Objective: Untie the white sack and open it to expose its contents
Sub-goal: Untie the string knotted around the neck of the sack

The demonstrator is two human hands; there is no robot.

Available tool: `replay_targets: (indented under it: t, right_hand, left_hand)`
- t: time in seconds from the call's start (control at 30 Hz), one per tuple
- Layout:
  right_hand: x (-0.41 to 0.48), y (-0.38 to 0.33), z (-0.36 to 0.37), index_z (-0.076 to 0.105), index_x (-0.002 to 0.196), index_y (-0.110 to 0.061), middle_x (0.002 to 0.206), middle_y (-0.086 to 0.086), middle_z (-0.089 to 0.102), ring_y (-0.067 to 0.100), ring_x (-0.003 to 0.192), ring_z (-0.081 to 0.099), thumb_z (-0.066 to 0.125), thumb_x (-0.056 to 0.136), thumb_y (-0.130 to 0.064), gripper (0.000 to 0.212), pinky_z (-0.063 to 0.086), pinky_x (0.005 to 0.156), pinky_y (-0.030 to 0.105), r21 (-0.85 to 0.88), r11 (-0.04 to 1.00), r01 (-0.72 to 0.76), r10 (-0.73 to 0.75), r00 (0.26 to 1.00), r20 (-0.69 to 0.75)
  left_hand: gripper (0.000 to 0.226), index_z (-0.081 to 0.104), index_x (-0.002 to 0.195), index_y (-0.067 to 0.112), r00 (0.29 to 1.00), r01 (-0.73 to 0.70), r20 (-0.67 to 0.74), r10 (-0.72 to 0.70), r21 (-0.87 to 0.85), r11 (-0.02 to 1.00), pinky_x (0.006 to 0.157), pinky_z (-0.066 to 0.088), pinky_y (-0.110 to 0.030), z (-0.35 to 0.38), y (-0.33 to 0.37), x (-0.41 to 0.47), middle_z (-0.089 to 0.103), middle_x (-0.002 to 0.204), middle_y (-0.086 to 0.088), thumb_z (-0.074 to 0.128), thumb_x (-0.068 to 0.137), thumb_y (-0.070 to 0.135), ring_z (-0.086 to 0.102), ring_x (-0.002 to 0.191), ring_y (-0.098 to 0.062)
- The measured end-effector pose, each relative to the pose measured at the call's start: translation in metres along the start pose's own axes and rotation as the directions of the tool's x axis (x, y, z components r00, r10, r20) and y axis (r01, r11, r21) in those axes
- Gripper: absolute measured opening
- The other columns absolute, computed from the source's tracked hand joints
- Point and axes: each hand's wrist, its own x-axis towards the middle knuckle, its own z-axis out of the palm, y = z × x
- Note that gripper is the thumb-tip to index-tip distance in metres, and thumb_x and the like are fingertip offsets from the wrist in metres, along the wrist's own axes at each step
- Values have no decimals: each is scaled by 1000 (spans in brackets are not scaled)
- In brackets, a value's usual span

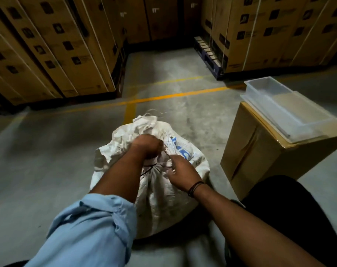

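A white woven sack (158, 197) with blue print stands on the concrete floor right in front of me. Its neck is bunched and bound with a thin dark string (149, 168). My left hand (147, 146) is closed around the gathered top of the sack just above the tie. My right hand (180, 173) pinches the string at the right side of the neck. The loose mouth of the sack flops over behind my left hand. The contents are hidden.
A cardboard box (264, 160) stands to the right with a clear plastic tray (283, 106) on top. Stacked strapped cartons (48, 45) line the back left and back right. Yellow floor lines (163, 97) cross ahead. My dark trouser leg (290, 209) is at lower right.
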Motion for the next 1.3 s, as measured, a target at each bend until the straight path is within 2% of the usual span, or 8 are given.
replay_targets:
  t: [0.2, 0.37, 0.5, 0.6, 0.73, 0.93, 1.2, 1.3]
  right_hand:
    - [-16, -6, -1, 46, 141, -13, 141, 9, 52, 26, 132, 45, 61, 87, -27, 58, 37, 111, 35, -136, 980, 148, -145, 989, 33]
    - [-31, -12, 16, 40, 144, -21, 144, 3, 45, 25, 135, 39, 61, 85, -41, 65, 34, 111, 43, -294, 913, 284, -273, 959, 78]
    - [-39, -15, 31, 39, 145, -21, 146, 3, 44, 25, 136, 37, 58, 86, -46, 67, 30, 112, 44, -342, 868, 360, -344, 933, 108]
    - [-42, -15, 39, 42, 144, -20, 145, 4, 46, 26, 135, 39, 60, 84, -45, 67, 31, 111, 44, -368, 841, 396, -382, 917, 115]
    - [-45, -14, 50, 47, 140, -19, 143, 6, 50, 30, 133, 43, 63, 81, -43, 66, 35, 109, 47, -388, 831, 399, -384, 916, 120]
    - [-53, -10, 57, 53, 132, -22, 144, 3, 48, 27, 133, 42, 63, 85, -34, 50, 34, 107, 43, -380, 862, 335, -304, 942, 141]
    - [-44, -6, 57, 66, 104, -25, 108, 0, 62, 25, 107, 55, 59, 82, -39, 26, 47, 90, 42, -139, 971, 193, -193, 981, 11]
    - [-45, -4, 57, 69, 98, -24, 101, 0, 64, 23, 103, 57, 63, 83, -37, 22, 48, 88, 41, -108, 976, 191, -194, 981, -23]
  left_hand:
    - [66, 73, 109, 25, 974, 122, -193, -122, -13, 992, 88, 50, -35, 48, -35, -41, 72, 112, -4, 25, 99, 70, 66, 107, -27]
    - [114, 58, 130, 41, 999, 30, 41, -25, -108, 994, 99, 43, -38, 49, -41, -73, 65, 131, 0, 14, 50, 110, 60, 120, -27]
    - [113, 34, 152, 37, 965, 50, 260, -30, -68, 996, 105, 42, -40, 50, -52, -106, 56, 145, -4, 58, 59, 96, 54, 130, -31]
    - [110, 39, 148, 32, 973, 154, 193, -127, -131, 979, 95, 48, -37, 89, -39, -139, 68, 128, -8, 54, 61, 96, 63, 118, -31]
    - [91, 66, 124, 36, 931, 304, 167, -323, -846, 439, 99, 51, -36, 171, 21, -171, 74, 117, 12, 50, 61, 99, 68, 112, -13]
    - [35, 77, 111, 18, 919, 158, 205, -336, -974, -162, 91, 53, -31, 186, 59, -166, 78, 106, 4, 74, 88, 45, 71, 104, -13]
    - [44, 61, 120, 32, 913, 174, 234, -333, -964, -200, 101, 52, -32, 178, 70, -172, 70, 123, 3, 72, 85, 57, 65, 110, -9]
    - [79, 63, 120, 31, 837, 303, 246, -488, -952, 41, 108, 43, -46, 170, 68, -166, 59, 130, -6, 38, 79, 93, 56, 123, -21]
